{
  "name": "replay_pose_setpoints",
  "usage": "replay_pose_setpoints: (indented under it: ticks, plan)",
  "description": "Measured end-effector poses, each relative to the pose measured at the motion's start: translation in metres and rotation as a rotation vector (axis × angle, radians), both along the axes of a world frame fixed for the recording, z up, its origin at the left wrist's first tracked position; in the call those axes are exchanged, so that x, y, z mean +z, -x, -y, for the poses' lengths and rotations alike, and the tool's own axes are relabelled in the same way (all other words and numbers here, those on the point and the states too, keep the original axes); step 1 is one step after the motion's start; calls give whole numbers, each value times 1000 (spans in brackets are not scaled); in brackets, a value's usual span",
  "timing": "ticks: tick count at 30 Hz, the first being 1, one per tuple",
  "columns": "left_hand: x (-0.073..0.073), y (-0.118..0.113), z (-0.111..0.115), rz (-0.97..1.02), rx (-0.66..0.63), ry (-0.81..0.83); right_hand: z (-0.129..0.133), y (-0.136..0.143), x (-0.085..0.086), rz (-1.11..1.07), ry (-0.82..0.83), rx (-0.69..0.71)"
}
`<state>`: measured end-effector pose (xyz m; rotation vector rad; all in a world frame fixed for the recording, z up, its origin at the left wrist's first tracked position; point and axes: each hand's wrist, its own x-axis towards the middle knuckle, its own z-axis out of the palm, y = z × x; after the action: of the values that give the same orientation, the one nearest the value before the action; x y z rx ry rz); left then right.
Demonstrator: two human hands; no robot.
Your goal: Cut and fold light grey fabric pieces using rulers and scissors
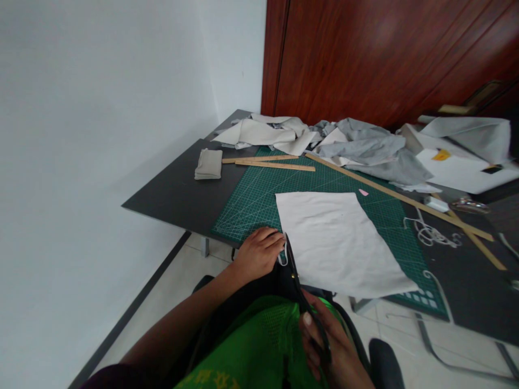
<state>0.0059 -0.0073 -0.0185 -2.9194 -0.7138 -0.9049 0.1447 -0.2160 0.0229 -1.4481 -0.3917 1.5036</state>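
A white cloth (pixel 338 237) lies flat on the green cutting mat (pixel 259 200), its near edge reaching past the table's front edge. My left hand (pixel 261 251) is closed at the cloth's left edge, fingers pressed together on a thin strip of white fabric that loops down beside the blades. In my right hand (pixel 326 335) are black scissors (pixel 297 278), the fingers wrapped round the handles. Their blades point away from me, beside the left fingertips and along the cloth's left edge.
Folded grey cloth (pixel 208 164) sits on the dark table (pixel 170 189) at the left. Wooden rulers (pixel 275 165) and a long wooden strip (pixel 377 186) lie beyond the white cloth. Crumpled fabric (pixel 365 146) lines the back. A white cord (pixel 432 233) is at the right.
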Motion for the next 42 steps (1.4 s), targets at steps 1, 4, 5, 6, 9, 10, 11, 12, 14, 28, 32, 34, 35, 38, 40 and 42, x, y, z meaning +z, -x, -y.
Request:
replay_pose_setpoints:
  ticks: [1,4,5,6,9,10,11,12,14,28,32,34,35,38,40,42]
  plan:
    - [0,0,0,3,-1,2,0,0,1,7,1,0]
    - [1,0,0,2,0,21,0,0,3,25,-3,16]
    - [1,0,0,0,1,27,0,0,3,30,-4,23]
    - [1,0,0,-4,0,31,0,-1,2,32,-4,28]
    - [2,0,0,-12,-3,31,0,-3,-1,21,10,58]
    - [2,0,0,-14,-3,29,0,-4,-2,16,15,74]
    - [2,0,0,-14,-3,26,0,-4,-2,16,17,85]
    - [2,-1,0,-13,-2,23,-1,-4,-3,20,14,88]
    - [2,-1,0,-10,-2,15,-1,-3,-2,38,0,73]
    - [2,-1,0,-16,-3,20,0,-7,-7,27,-13,164]
    - [1,0,0,-18,-1,29,0,-7,-10,-15,-39,145]
    - [1,0,0,-16,1,34,0,-6,-10,-73,-19,82]
    - [1,-1,1,-12,11,34,0,-6,-9,-104,-5,39]
    - [3,-2,3,-14,64,38,0,-5,-6,-173,9,-59]
    - [6,-4,4,-41,96,58,0,-7,-5,-208,-1,-61]
    - [8,-5,5,-72,109,87,0,-8,-4,-232,-18,-60]
